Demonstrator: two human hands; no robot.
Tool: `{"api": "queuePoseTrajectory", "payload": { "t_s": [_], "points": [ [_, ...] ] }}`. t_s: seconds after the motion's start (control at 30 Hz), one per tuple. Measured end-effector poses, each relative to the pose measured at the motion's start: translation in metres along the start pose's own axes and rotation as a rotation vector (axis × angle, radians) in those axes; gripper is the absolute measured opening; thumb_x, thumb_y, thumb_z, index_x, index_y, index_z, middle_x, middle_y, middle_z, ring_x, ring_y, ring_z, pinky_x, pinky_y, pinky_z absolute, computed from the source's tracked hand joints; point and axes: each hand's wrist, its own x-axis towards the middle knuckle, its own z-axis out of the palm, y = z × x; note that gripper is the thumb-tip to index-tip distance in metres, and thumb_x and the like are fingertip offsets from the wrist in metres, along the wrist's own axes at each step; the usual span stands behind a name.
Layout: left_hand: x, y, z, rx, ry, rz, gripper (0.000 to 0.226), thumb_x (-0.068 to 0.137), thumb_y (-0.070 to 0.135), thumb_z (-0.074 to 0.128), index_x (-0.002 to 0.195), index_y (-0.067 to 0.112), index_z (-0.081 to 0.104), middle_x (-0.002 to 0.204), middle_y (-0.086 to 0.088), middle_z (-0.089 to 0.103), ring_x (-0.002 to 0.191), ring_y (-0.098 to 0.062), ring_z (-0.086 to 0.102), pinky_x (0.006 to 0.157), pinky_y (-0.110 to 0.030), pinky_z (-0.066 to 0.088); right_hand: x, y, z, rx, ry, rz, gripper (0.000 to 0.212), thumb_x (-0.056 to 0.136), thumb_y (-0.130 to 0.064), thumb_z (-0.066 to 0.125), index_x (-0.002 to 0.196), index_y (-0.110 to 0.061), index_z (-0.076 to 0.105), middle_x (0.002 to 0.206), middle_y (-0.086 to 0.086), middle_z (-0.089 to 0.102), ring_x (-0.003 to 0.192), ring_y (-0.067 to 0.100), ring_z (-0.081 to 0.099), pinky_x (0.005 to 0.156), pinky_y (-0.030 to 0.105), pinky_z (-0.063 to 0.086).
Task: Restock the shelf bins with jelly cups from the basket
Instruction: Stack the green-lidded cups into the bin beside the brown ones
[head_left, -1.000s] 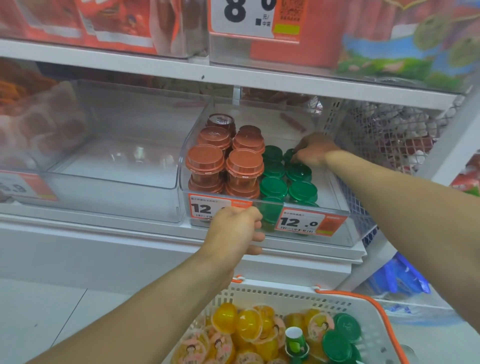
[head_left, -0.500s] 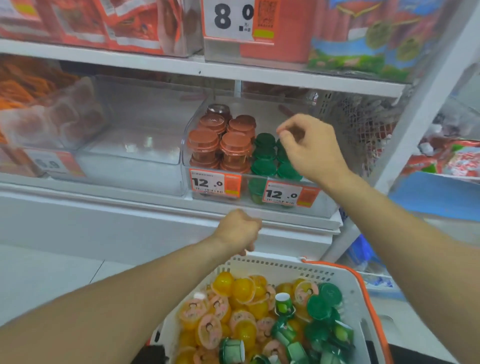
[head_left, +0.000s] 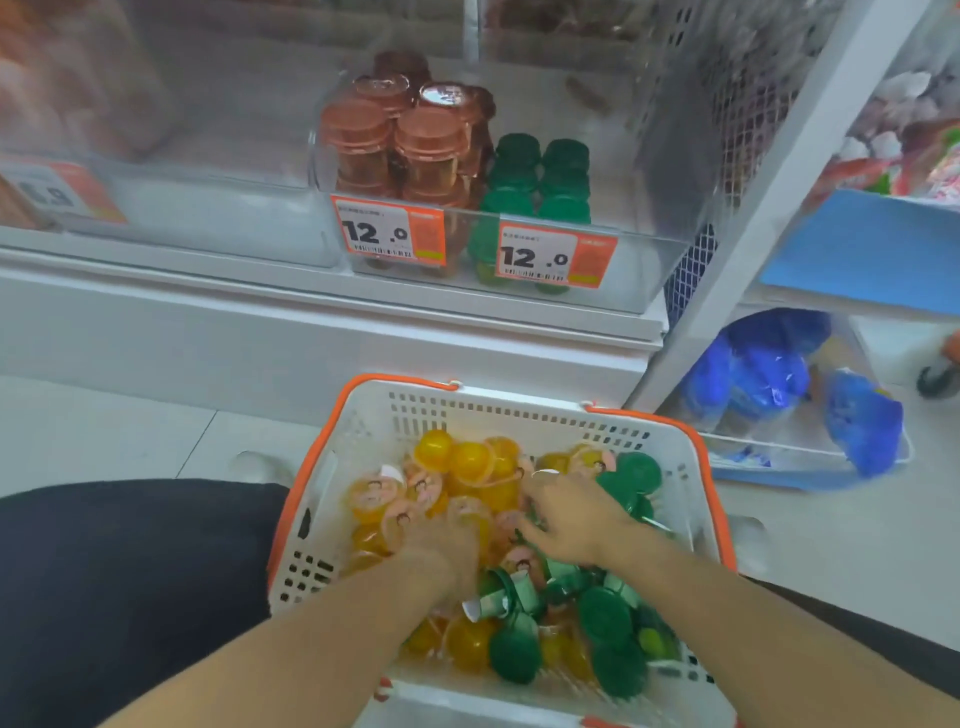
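A white basket (head_left: 519, 415) with an orange rim stands on the floor below the shelf, full of yellow jelly cups (head_left: 470, 460) and green-lidded jelly cups (head_left: 605, 618). Both my hands are inside it. My left hand (head_left: 441, 558) digs into the yellow cups with its fingertips hidden. My right hand (head_left: 571, 514) lies on the pile with fingers spread, touching cups near the green ones. Above, a clear shelf bin (head_left: 649, 270) holds stacked brown-lidded cups (head_left: 395, 140) on its left and green-lidded cups (head_left: 540, 176) beside them.
A second clear bin (head_left: 208, 156) sits left of the stocked one. A white shelf post (head_left: 779, 208) slants down on the right, with blue packets (head_left: 763, 374) in a low tray behind it. My dark trouser leg (head_left: 130, 571) is left of the basket.
My right hand has come down from the shelf bin into the basket. The left hand dropped from the bin's front edge into the basket too. My view tilted downward.
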Motion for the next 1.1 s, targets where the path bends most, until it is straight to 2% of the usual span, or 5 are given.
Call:
{"api": "queuePoseTrajectory", "payload": {
  "t_s": [0.43,0.6,0.73,0.87,1.1],
  "points": [
    [0.014,-0.033,0.037,-0.084,0.266,0.054,0.061,0.082,0.038,0.075,0.134,0.019,0.050,0.131,-0.004,0.052,0.123,-0.026,0.047,0.104,-0.039,0.038,0.020,0.008,0.046,0.044,-0.160,0.339,0.060,0.082,-0.049,0.069,0.126,-0.019,0.042,0.109,0.004,0.061,0.098,0.023,0.062,0.082,0.037,0.057],
    [0.005,-0.042,0.013,-0.863,0.151,-0.061,0.027,0.072,0.038,0.082,0.084,0.019,0.069,0.081,0.005,0.067,0.074,-0.008,0.061,0.061,-0.022,0.051,0.028,-0.004,0.026,0.414,-0.125,0.439,0.026,0.081,-0.043,0.066,0.084,-0.019,0.057,0.072,-0.002,0.061,0.067,0.015,0.059,0.059,0.028,0.048],
    [-0.010,-0.058,-0.011,-1.884,-0.327,0.031,0.035,0.087,0.014,0.072,0.119,0.003,0.060,0.116,-0.017,0.071,0.107,-0.029,0.069,0.085,-0.039,0.060,0.034,-0.010,0.007,1.325,-0.109,0.597,0.037,0.097,-0.038,0.036,0.092,-0.007,0.056,0.066,0.009,0.058,0.049,0.018,0.040,0.042,0.023,0.025],
    [-0.020,-0.062,-0.028,-2.077,-0.471,0.264,0.038,0.079,-0.001,0.066,0.116,0.001,0.058,0.114,-0.027,0.064,0.108,-0.045,0.063,0.088,-0.053,0.057,0.037,-0.016,-0.003,1.736,-0.150,0.449,0.040,0.094,-0.039,0.027,0.088,-0.010,0.054,0.063,0.007,0.049,0.051,0.015,0.026,0.050,0.028,0.012],
    [-0.038,-0.062,-0.069,-1.942,-0.417,0.229,0.073,0.081,0.070,0.056,0.109,0.003,0.066,0.078,-0.017,0.058,0.064,-0.031,0.058,0.050,-0.028,0.048,0.038,-0.036,-0.059,1.532,0.188,0.314,0.032,0.093,-0.024,0.058,0.121,-0.009,0.053,0.096,0.020,0.071,0.071,0.020,0.061,0.057,0.030,0.039]
  ]
}}
